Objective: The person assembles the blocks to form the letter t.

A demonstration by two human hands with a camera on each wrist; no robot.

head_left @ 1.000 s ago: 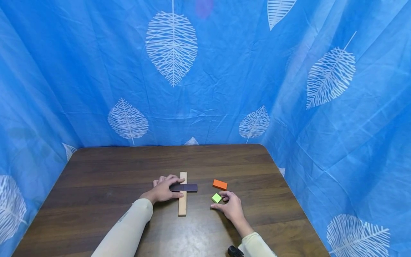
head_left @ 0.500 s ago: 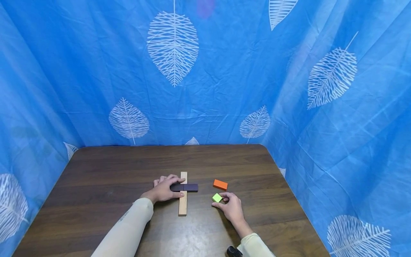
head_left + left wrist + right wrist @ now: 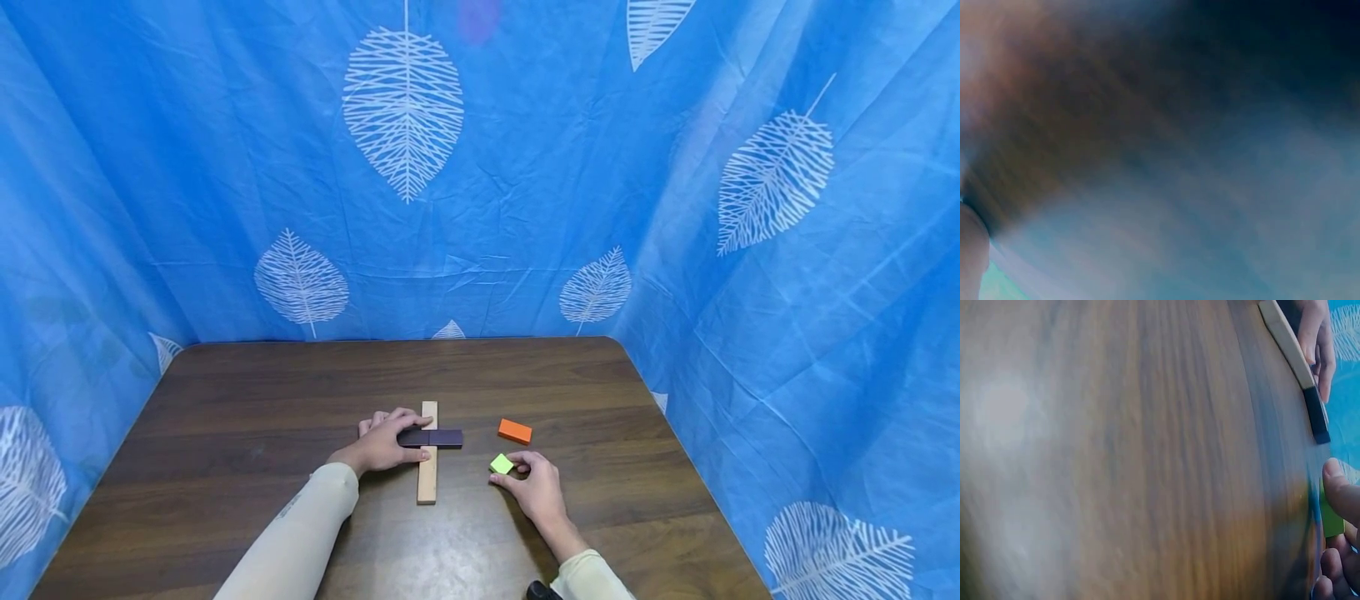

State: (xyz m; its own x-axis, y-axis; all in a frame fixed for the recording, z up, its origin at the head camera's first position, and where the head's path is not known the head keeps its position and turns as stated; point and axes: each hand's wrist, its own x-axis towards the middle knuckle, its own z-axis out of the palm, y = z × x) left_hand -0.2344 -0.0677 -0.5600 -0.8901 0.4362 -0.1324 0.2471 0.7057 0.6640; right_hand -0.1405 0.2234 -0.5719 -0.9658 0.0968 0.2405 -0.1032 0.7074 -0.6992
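Note:
A long beige wooden strip (image 3: 427, 483) lies lengthwise on the table, with dark purple blocks (image 3: 447, 438) crossing its middle to form a cross. My left hand (image 3: 382, 442) grips the left dark block, thumb and index finger on either side of it and their tips at the strip. Part of that block is hidden under the palm. To the right, a small lime green block (image 3: 501, 464) is pinched between the thumb and fingers of my right hand (image 3: 542, 492). The right wrist view shows the green block (image 3: 1333, 517) at its right edge. The left wrist view is mostly blurred.
An orange block (image 3: 514, 431) lies just beyond the green one. The brown wooden table (image 3: 225, 467) ends against a blue curtain (image 3: 487, 208) with white leaf prints at the back and sides. A black object (image 3: 542, 591) shows by the right sleeve.
My right hand has shifted slightly left, carrying the green block a little toward the cross. The left hand, the cross and the orange block stay where they were.

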